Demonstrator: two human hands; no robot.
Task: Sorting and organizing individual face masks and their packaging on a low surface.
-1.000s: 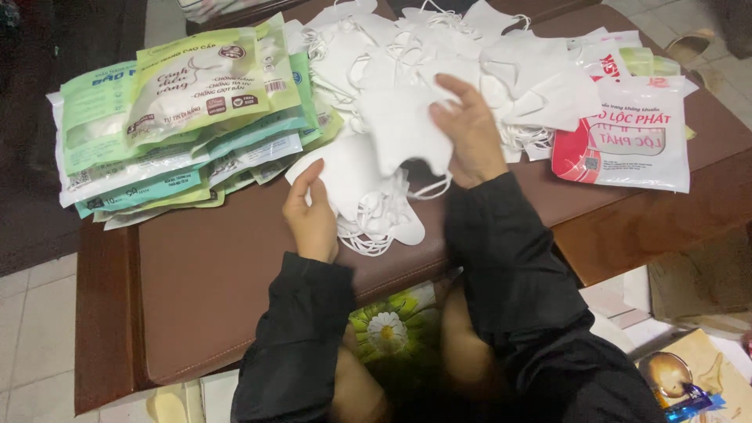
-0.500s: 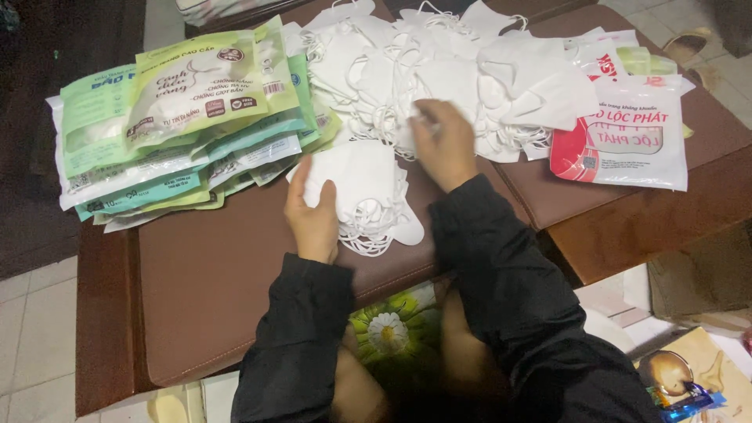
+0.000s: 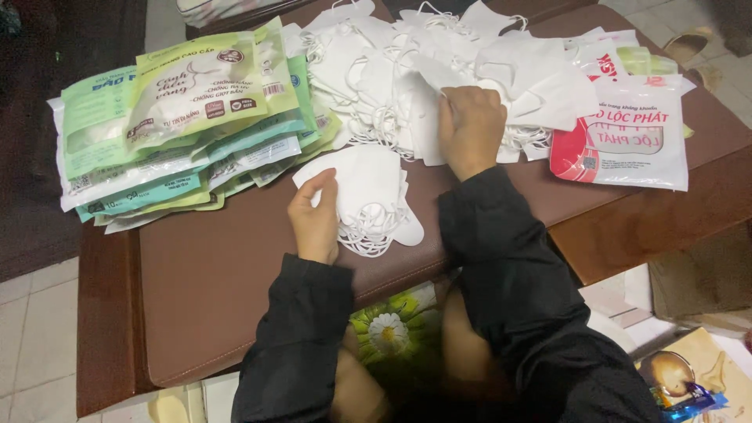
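- Two hands work on a brown padded table top (image 3: 235,274) over pale floor tiles (image 3: 35,329).
- Left hand (image 3: 315,223) pinches a small stack of white folded face masks (image 3: 368,196).
- Right hand (image 3: 470,129), fingers curled, grips the big loose heap of white masks (image 3: 439,70).
- Green packets (image 3: 180,117) lie just left.

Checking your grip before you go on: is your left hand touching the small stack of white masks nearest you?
Touching. The head view shows the left hand with fingers resting on the near edge of the small stack of white masks; no gap shows.

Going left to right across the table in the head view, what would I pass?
Stack of green and teal packets → left hand on a small stack of white masks → right hand on the big mask pile → red-and-white packet.
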